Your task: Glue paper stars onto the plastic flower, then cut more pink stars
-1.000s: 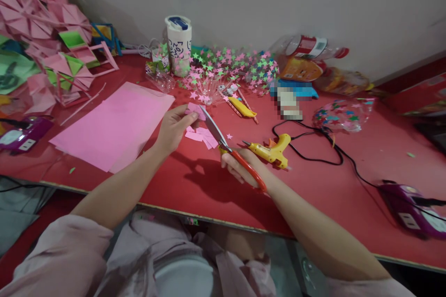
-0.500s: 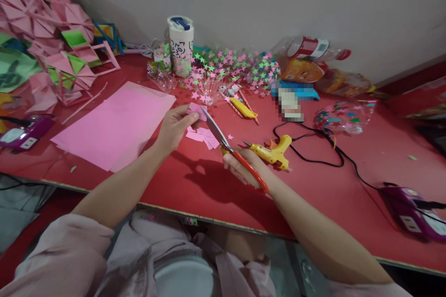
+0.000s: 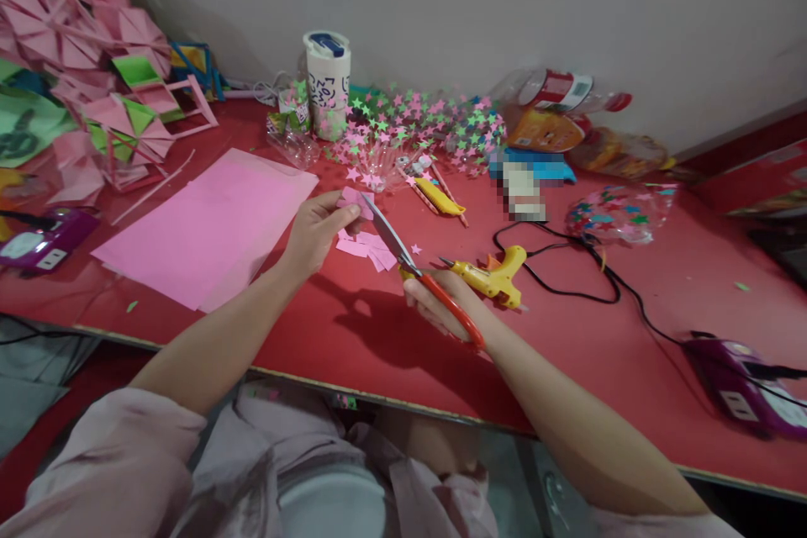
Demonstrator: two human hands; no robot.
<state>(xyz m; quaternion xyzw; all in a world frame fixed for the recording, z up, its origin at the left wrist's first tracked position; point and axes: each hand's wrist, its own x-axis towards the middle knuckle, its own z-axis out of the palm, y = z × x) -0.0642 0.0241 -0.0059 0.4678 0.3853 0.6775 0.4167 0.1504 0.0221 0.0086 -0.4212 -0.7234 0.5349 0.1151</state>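
Pink paper scrap (image 3: 355, 200) pinched in your left hand (image 3: 313, 233) | right hand (image 3: 441, 307) grips scissors (image 3: 416, 271) | feed scrap deep between blades, fingertips clear.

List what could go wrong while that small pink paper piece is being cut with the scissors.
1. The left hand pinches the small pink paper piece right at the blades of the scissors, so a fingertip might get nicked.
2. The glue gun lies just beside the right hand; if hot, its nozzle could burn a knuckle.
3. Its black cord loops nearby and might snag the right forearm.
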